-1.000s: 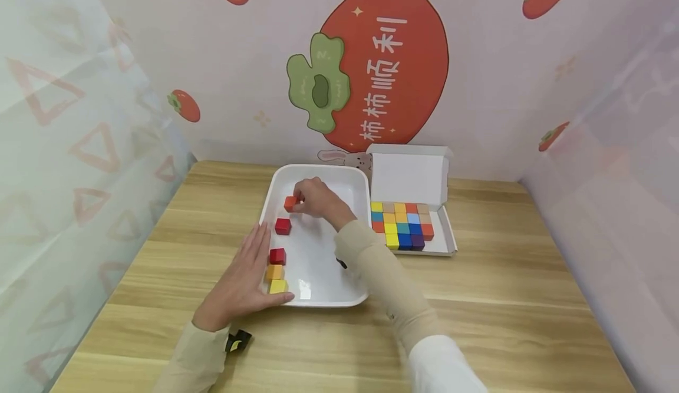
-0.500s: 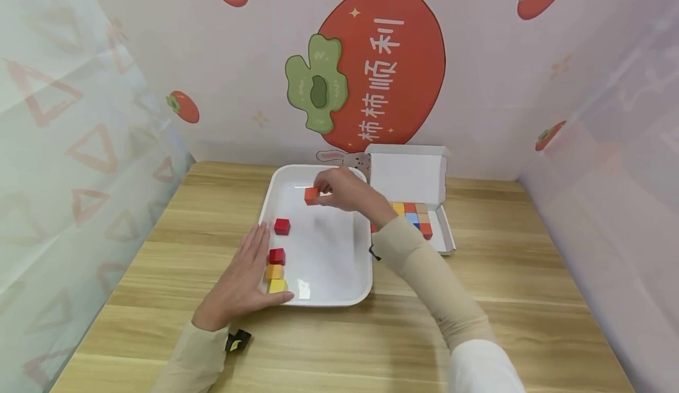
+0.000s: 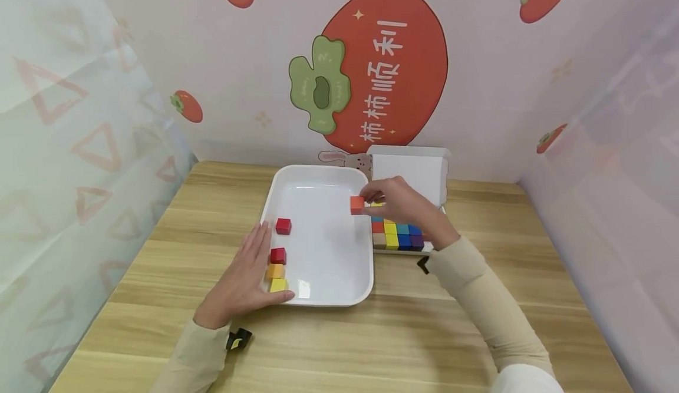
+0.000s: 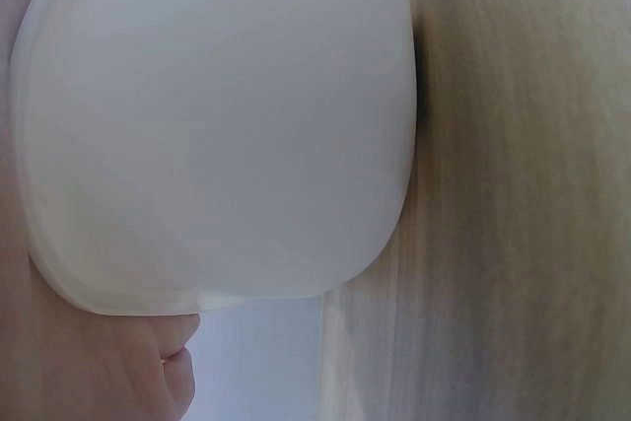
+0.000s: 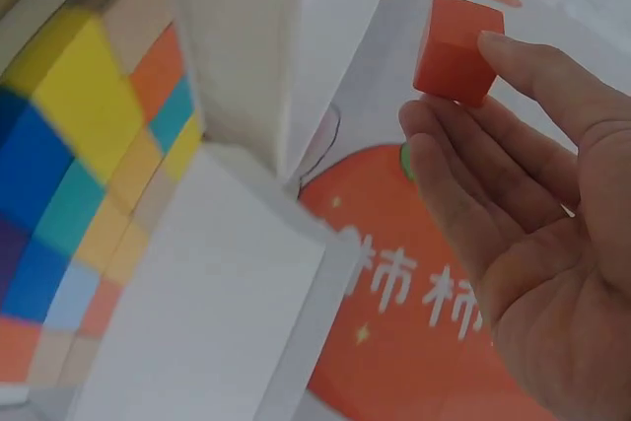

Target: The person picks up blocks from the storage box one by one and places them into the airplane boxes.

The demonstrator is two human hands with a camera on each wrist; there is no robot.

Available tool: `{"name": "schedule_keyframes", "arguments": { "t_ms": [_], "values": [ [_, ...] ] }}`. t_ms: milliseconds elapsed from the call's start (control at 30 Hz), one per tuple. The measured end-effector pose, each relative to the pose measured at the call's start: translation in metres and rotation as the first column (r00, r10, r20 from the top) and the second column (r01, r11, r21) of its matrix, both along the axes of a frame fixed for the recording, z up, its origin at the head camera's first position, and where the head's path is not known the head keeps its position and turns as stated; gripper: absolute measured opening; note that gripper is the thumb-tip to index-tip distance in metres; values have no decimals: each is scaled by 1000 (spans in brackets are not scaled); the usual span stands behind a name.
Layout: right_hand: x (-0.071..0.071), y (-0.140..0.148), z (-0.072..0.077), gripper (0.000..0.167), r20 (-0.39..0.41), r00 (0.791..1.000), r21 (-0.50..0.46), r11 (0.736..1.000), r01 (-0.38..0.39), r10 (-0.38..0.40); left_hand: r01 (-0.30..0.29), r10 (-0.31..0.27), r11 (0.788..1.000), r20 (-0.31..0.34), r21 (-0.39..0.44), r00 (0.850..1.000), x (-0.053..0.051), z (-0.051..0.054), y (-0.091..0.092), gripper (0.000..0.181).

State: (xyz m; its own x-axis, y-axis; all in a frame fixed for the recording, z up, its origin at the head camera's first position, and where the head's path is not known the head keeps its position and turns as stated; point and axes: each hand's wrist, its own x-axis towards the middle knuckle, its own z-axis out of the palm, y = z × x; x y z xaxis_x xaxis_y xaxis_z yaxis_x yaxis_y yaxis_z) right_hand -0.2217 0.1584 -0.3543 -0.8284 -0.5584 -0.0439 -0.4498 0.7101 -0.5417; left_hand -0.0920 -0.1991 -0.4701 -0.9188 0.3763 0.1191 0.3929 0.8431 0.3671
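Observation:
My right hand [image 3: 398,201] pinches an orange-red cube [image 3: 357,205] between thumb and fingertips, above the right side of the white tray [image 3: 323,245]. In the right wrist view the cube [image 5: 459,46] is up off any surface. My left hand [image 3: 239,278] rests with straight fingers along the tray's left rim, its thumb at the front edge. Inside the tray's left side lie two dark red cubes, one farther back [image 3: 283,226] and one nearer [image 3: 278,256]. In front of these sit an orange cube [image 3: 274,271] and a yellow cube [image 3: 279,285].
Right of the tray stands a white cardboard box with its lid [image 3: 408,172] raised, holding rows of coloured cubes [image 3: 398,237], partly hidden by my right hand. The wooden table [image 3: 339,346] ends at a printed wall [image 3: 239,57] behind and at pale side curtains.
My right hand has lifted the orange-red cube from the tray's back left and carried it rightward to the tray's right side. My left hand stays put.

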Motion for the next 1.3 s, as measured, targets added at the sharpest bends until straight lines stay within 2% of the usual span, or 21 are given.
{"name": "schedule_keyframes", "arguments": {
  "t_ms": [233, 533, 733, 1033, 1300],
  "values": [
    [13, 52, -11, 31, -31, 999, -3, 999, 44, -44, -1, 1, 1000, 13, -3, 1000, 1, 2, 1, 137],
    [27, 104, -29, 40, 46, 988, 21, 989, 143, -144, -2, 2, 1000, 10, -3, 1000, 0, 2, 2, 137],
    [33, 131, -42, 33, 57, 984, -3, 986, 168, -167, 6, -6, 1000, 3, -1, 1000, -1, 1, 1, 136],
    [42, 154, -55, 31, 83, 980, 18, 983, 180, -181, 10, -10, 1000, 1, 1, 1000, 0, 2, 1, 136],
    [41, 161, -71, 32, 109, 972, 59, 977, 204, -209, 3, -3, 1000, 9, 2, 1000, 0, 1, 2, 136]
  ]
}}
